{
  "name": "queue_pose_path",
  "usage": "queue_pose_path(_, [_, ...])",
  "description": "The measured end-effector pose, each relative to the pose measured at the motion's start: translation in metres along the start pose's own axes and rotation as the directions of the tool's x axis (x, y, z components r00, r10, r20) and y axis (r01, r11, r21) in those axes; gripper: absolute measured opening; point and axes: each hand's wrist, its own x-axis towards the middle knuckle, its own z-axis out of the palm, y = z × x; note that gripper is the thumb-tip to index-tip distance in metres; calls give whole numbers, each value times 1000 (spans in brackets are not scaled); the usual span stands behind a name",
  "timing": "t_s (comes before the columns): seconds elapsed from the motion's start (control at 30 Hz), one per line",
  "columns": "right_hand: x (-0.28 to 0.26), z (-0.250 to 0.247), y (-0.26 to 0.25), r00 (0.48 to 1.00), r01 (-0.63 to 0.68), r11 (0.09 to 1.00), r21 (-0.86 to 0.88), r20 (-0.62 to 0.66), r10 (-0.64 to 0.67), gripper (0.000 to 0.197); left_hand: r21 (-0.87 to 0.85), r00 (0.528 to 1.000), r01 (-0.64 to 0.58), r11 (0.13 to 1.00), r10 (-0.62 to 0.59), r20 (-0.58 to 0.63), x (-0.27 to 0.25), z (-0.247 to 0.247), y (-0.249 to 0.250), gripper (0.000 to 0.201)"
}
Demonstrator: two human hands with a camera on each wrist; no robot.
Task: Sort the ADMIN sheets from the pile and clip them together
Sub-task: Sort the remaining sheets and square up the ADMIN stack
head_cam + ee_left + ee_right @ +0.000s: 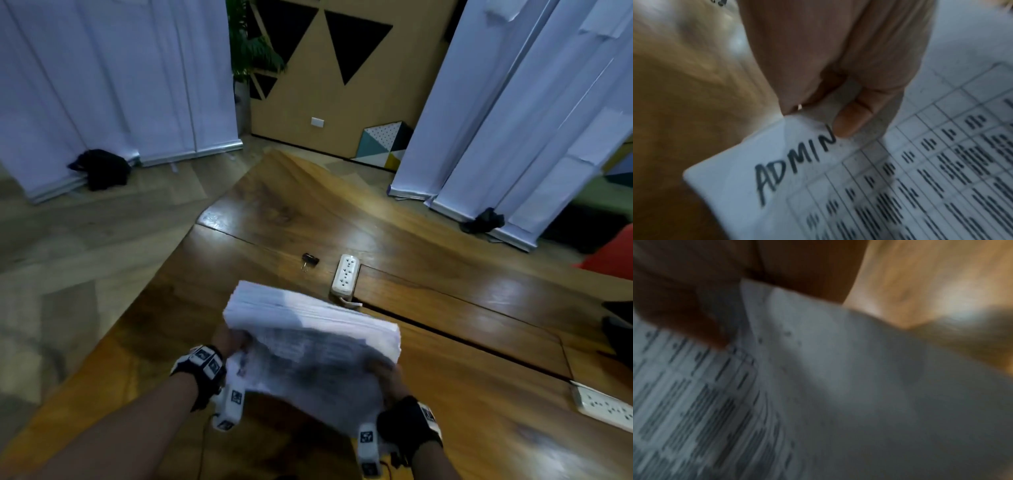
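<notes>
A thick pile of printed sheets (308, 339) is held tilted above the wooden table (445, 301), blurred by motion. My left hand (229, 342) grips its left edge, the thumb (851, 120) pressing on the top sheet (838, 194), which has "ADMIN" handwritten at its corner above a printed grid. My right hand (394, 380) holds the pile's near right corner; in the right wrist view its fingers (701, 318) pinch the sheets (818, 386). A small black binder clip (310, 259) lies on the table beyond the pile.
A white power strip (346, 274) lies right of the clip, and a second one (606, 407) sits near the table's right edge. White banners (113, 78) stand on the floor left and right. A dark object (620, 329) is at the far right edge.
</notes>
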Motion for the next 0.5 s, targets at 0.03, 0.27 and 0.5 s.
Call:
queue_pose_path(0.03, [-1, 5, -15, 997, 64, 998, 20, -43, -63, 18, -9, 997, -60, 998, 59, -49, 1, 0, 14, 21])
queue_pose_path(0.27, [22, 11, -63, 948, 215, 948, -237, -183, -261, 31, -180, 933, -309, 934, 261, -250, -22, -14, 73, 25])
queue_pose_path(0.5, [38, 19, -19, 944, 50, 998, -35, -324, -59, 30, -82, 986, -134, 988, 126, -105, -31, -1, 59, 26])
